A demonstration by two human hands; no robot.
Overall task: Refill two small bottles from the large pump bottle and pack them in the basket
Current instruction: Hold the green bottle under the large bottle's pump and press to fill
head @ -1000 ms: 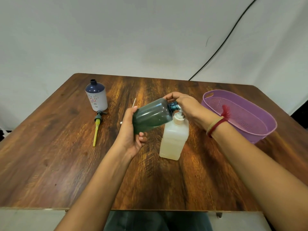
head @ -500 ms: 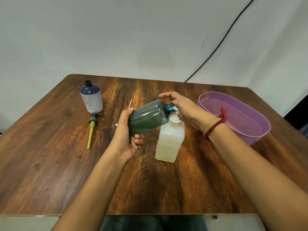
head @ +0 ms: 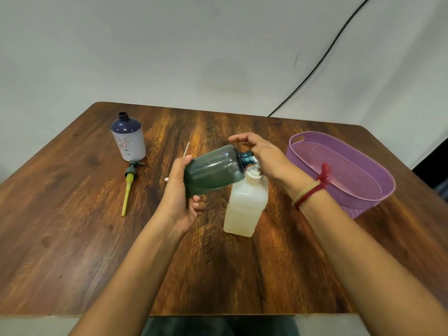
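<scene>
**Hands.** My left hand [head: 180, 192] is clamped round the base end of the green bottle [head: 213, 172], thumb on the upper side and fingers curled beneath. It holds the bottle lying nearly on its side above the worktop [head: 72, 238], with the neck pointing right and raised a little. The bottle has no cap, and its bluish neck sits right at the white pump head [head: 253, 171] of the pump bottle [head: 246, 207].

My right hand [head: 264, 155] lies over that pump head, palm down, with the fingers stretched out fairly straight and gripping nothing. I cannot tell whether it bears down on the pump, as the hand hides the contact. A red thread [head: 311, 191] is tied round the right wrist. The two hands are apart, with the length of the green bottle between them.

**Task items.** The pump bottle stands upright on the worktop, just right of centre. It is translucent and holds a pale liquid. The purple basket [head: 344, 170] sits to the right, near the worktop's right edge and apart from the pump bottle. The second small bottle, the white bottle [head: 128, 140] with a dark blue shoulder, stands upright and uncapped at the far left. Its loose pump [head: 128, 187], with a yellow tube, lies flat on the worktop just in front of it.

**Other.** A thin white rod [head: 186, 149] lies on the worktop behind the left hand and is partly hidden by it. A black cable [head: 315, 66] runs down the pale backdrop to the worktop's far edge.
</scene>
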